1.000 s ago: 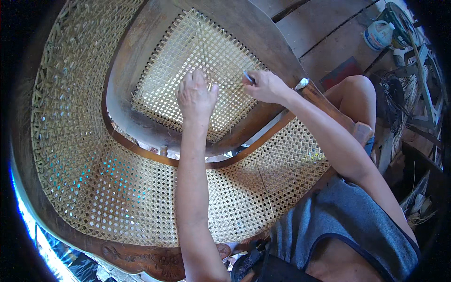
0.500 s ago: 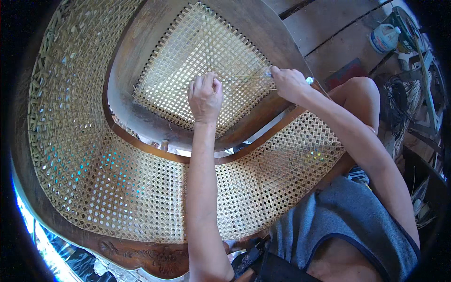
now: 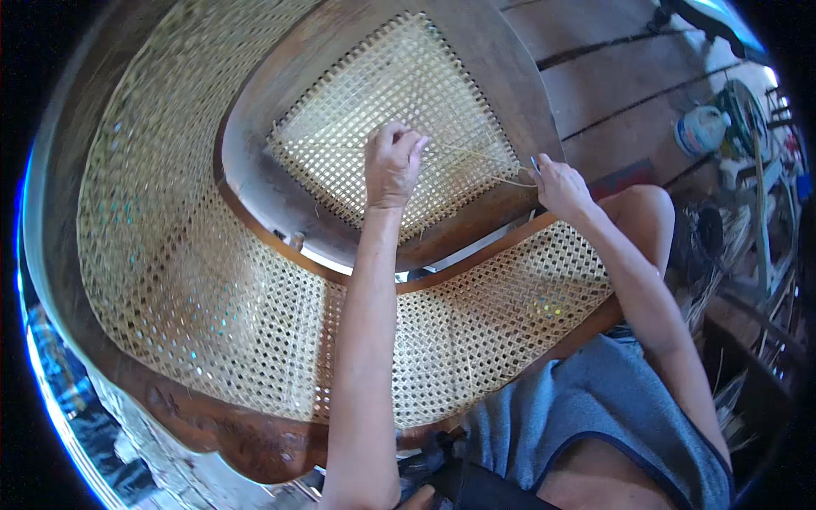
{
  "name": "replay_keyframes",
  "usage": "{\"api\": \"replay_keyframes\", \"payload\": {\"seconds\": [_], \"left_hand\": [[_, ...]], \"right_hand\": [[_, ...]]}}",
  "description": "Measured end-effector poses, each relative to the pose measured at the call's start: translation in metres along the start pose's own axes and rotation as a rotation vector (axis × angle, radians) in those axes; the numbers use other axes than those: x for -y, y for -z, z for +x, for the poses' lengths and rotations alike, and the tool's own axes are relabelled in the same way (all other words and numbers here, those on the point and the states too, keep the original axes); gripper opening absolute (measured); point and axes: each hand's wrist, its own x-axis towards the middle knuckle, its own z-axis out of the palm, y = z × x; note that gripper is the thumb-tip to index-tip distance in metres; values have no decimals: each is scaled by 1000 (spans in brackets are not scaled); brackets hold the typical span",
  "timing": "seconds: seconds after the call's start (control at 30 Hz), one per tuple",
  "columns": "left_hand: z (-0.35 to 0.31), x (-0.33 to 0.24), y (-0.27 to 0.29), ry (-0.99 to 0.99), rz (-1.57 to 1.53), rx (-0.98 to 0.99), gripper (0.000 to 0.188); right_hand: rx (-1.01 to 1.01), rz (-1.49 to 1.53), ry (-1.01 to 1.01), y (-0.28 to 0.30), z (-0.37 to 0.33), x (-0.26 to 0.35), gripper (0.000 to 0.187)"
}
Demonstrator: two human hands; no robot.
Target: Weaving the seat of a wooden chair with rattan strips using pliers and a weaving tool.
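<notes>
The chair seat is a woven cane panel (image 3: 340, 153) set in a brown wooden frame (image 3: 518, 76), with laced holes round its edge. Over the middle of this panel, my left hand (image 3: 393, 166) is closed, fingers pinched on a thin cane strand (image 3: 472, 153). The strand runs from there to the right, bending in a loose loop close to my right hand (image 3: 561, 189). That hand is closed beside the seat's right corner, on a slim tool (image 3: 535, 165) whose narrow tip pokes out past the fingers. My fingers hide the rest of the tool.
A curved cane backrest (image 3: 255, 331) with a carved wooden rail (image 3: 263, 446) wraps round the seat on the left and near side. My bent knee (image 3: 642, 221) is right of the seat. Farther right, a white jug (image 3: 701, 130) stands on the floor near bundled strands (image 3: 722, 242).
The view has shifted, so the chair appears lower and farther right. The strand between my hands was straighter and now curves near my right hand. A white tool end has gone out of sight.
</notes>
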Motion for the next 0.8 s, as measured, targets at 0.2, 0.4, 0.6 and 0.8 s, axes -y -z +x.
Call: {"api": "replay_keyframes", "payload": {"seconds": [0.2,0.4,0.6,0.8], "left_hand": [[8,15,18,179,76,-356,10],[33,-62,4,-9,-259,444,25],[17,-99,7,-16,-365,534,22],[38,-39,34,222,-523,331,18]], "right_hand": [[-9,49,-37,10,2,5,23],[86,97,3,42,-6,21,23],[135,369,145,94,-15,40,25],[227,140,-78,41,31,60,34]]}}
